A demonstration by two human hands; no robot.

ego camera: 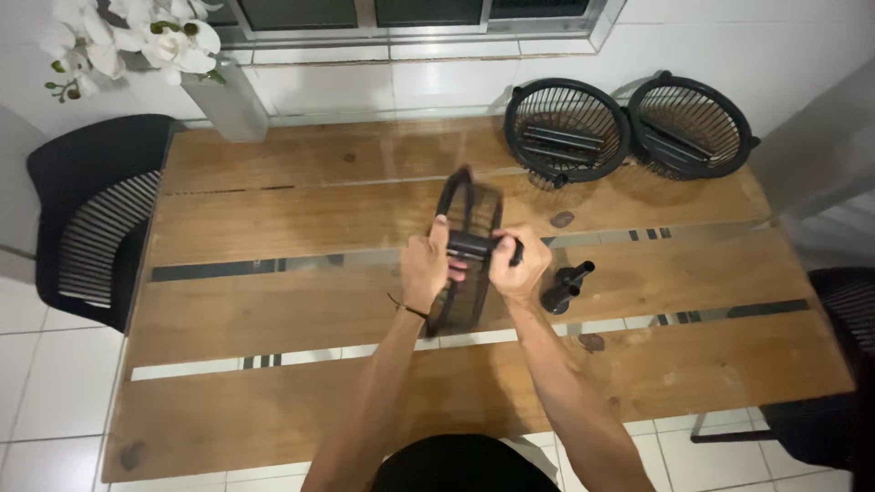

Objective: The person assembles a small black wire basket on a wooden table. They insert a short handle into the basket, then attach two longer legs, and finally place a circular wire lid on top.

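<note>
Both forearms are stretched forward over the wooden table [273,383], and a black wire basket [467,251] is held on edge between the left hand [427,266] and right hand [519,266], each clenched on its central bar. Just right of the right hand a small black funnel-shaped piece [565,287] is lying, and well beyond it two more black baskets [629,132] are leaned against the wall.

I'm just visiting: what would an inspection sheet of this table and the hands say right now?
Surface: wooden table with glass strips.
Job's things: black wire basket held upright on edge, dark handle piece across it.
Clutter: two more black baskets at the far edge; small black part beside the right hand.
Grips: left hand and right hand both closed on the handle piece.
Cables: nothing seen.
Surroundings: black chair, white flowers, tiled floor.
</note>
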